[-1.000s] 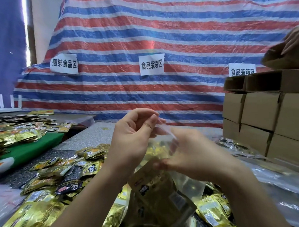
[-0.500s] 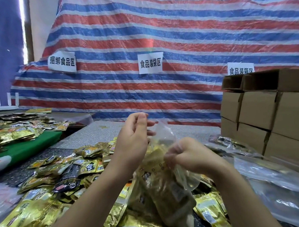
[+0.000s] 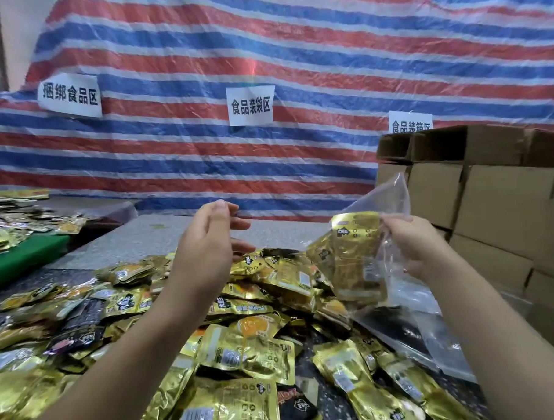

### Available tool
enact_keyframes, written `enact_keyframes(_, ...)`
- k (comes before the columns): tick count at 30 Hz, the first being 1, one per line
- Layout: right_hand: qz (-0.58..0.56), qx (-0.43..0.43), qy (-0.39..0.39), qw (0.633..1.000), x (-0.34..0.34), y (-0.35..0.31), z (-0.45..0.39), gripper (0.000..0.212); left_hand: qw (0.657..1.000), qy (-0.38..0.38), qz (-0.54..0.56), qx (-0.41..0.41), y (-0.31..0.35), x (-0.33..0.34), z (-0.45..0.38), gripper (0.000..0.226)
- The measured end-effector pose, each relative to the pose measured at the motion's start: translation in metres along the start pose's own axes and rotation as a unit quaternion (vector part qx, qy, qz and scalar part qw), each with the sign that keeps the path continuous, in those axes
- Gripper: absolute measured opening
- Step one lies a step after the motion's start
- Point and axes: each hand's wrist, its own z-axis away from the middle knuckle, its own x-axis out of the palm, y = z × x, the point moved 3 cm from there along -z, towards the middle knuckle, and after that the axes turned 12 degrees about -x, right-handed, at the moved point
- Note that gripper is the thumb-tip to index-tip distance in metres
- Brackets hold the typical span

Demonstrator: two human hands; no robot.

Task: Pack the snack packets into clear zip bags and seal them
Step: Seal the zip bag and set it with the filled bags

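Observation:
My right hand (image 3: pixel 412 239) grips a clear zip bag (image 3: pixel 383 205) holding gold snack packets (image 3: pixel 355 254), lifted at the right above the pile. My left hand (image 3: pixel 207 244) hovers apart from the bag with relaxed fingers and holds nothing. A heap of loose gold and black snack packets (image 3: pixel 244 354) covers the table below both hands.
Stacked cardboard boxes (image 3: pixel 497 206) stand at the right, close to the bag. Empty clear bags (image 3: pixel 417 324) lie under my right forearm. More packets sit on a green surface (image 3: pixel 20 256) at the left. A striped tarp (image 3: pixel 295 66) with paper labels hangs behind the grey table (image 3: pixel 162 234).
My left hand let go of the bag's top and drew away. My right hand carried the filled bag to the right, toward the boxes.

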Motion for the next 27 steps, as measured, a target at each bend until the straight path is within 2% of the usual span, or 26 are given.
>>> enact_keyframes(4,-0.017,0.041,0.065,0.997,-0.03,0.013,-0.026,0.017,1.0,-0.006,0.002,-0.004,-0.001,0.0,-0.001,0.033)
enact_keyframes(7,-0.002,0.066,0.085,0.994,-0.051,0.021,-0.044,0.024,1.0,-0.014,-0.007,-0.007,-0.004,0.001,-0.001,0.03)
enact_keyframes(11,0.091,0.077,0.141,0.983,-0.084,0.038,-0.058,0.039,0.999,-0.03,-0.027,-0.015,-0.006,0.003,-0.003,0.025)
enact_keyframes(14,0.115,0.101,0.181,0.971,-0.099,0.058,-0.054,0.026,0.998,-0.037,-0.039,-0.015,-0.005,0.005,-0.002,0.023)
enact_keyframes(15,0.145,0.108,0.187,0.966,-0.104,0.068,-0.053,0.022,0.998,-0.039,-0.042,-0.014,-0.005,0.006,-0.001,0.023)
enact_keyframes(19,0.276,0.105,0.186,0.937,-0.115,0.092,-0.043,0.034,0.998,-0.044,-0.042,-0.015,-0.003,0.007,0.001,0.021)
enact_keyframes(22,0.432,0.027,0.216,0.875,-0.111,0.083,-0.037,0.044,0.998,-0.044,-0.043,-0.018,-0.002,0.006,0.002,0.022)
enact_keyframes(24,0.527,-0.064,0.161,0.832,-0.098,0.072,-0.041,0.045,0.998,-0.044,-0.045,-0.021,-0.002,0.006,0.002,0.023)
enact_keyframes(25,0.545,-0.101,0.112,0.825,-0.089,0.068,-0.044,0.047,0.998,-0.044,-0.045,-0.021,-0.002,0.006,0.002,0.023)
enact_keyframes(27,0.529,-0.144,0.011,0.836,-0.068,0.063,-0.049,0.053,0.998,-0.045,-0.044,-0.022,-0.002,0.007,0.003,0.023)
